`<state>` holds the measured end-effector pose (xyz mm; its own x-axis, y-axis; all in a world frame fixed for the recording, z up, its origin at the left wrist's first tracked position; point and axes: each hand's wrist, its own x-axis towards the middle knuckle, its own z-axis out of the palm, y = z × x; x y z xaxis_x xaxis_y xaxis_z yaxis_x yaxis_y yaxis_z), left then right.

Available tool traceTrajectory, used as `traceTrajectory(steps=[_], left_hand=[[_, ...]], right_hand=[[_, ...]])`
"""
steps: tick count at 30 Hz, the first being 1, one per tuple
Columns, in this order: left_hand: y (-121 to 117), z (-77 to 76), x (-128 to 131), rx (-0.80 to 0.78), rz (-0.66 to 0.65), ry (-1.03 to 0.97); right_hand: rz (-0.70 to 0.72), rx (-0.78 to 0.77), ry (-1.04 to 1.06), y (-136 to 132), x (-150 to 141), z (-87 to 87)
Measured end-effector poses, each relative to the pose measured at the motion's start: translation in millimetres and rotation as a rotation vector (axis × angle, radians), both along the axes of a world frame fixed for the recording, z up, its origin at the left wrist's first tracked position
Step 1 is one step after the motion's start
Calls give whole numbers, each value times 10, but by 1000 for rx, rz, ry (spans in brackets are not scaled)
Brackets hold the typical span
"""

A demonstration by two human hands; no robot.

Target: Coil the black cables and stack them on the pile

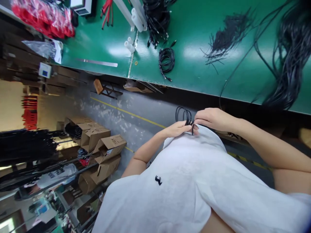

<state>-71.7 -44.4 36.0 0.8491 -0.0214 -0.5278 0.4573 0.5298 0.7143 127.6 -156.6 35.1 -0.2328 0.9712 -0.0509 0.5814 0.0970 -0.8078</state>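
Note:
In front of the white shirt, my left hand (pixel 178 128) is closed around a small coil of black cable (pixel 184 114), whose loops stand up above the fingers. My right hand (pixel 209 117) meets it at the coil's right side, fingertips pinched together. Between the hands a short black strand (pixel 192 129) hangs down; whether it is a cable end or a tie I cannot make out. On the green table (pixel 194 72) lies a finished-looking coil of black cable (pixel 166 61). Farther right are a pile of short black strands (pixel 227 35) and a large bundle of black cables (pixel 289 61).
A metal ruler (pixel 99 62), white rolls (pixel 130 45), another heap of black cables (pixel 156 19) and red bagged items (pixel 43 17) lie on the table. One loose cable (pixel 239 63) trails over its edge near my right hand. Open cardboard boxes (pixel 109 147) and a wooden stool (pixel 99 86) stand on the floor.

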Motion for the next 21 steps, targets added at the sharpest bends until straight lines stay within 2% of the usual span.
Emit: traceTrajectory(steps=[2,6,8,10,14,19,21], left_hand=[[-10,36,14,-72,-24,-29],[23,71,-35,-242,115,7],[37,85,-66,-248,110,23],[43,103,-83,-248,47,51],[39,135,-73,-273,-25,76],[-7,176,-53,-371,45,11],[-11,224,-69,-417,106,26]], right_hand=[[1,-49,85,28,179,-18],[-93,-171,206,-115,346,-99],[-111,-199,228,-174,347,-146],[-100,-208,238,-179,327,-183],[-77,-182,256,-73,272,-172],[-40,-135,258,95,168,-28],[-52,-132,279,137,222,-90]])
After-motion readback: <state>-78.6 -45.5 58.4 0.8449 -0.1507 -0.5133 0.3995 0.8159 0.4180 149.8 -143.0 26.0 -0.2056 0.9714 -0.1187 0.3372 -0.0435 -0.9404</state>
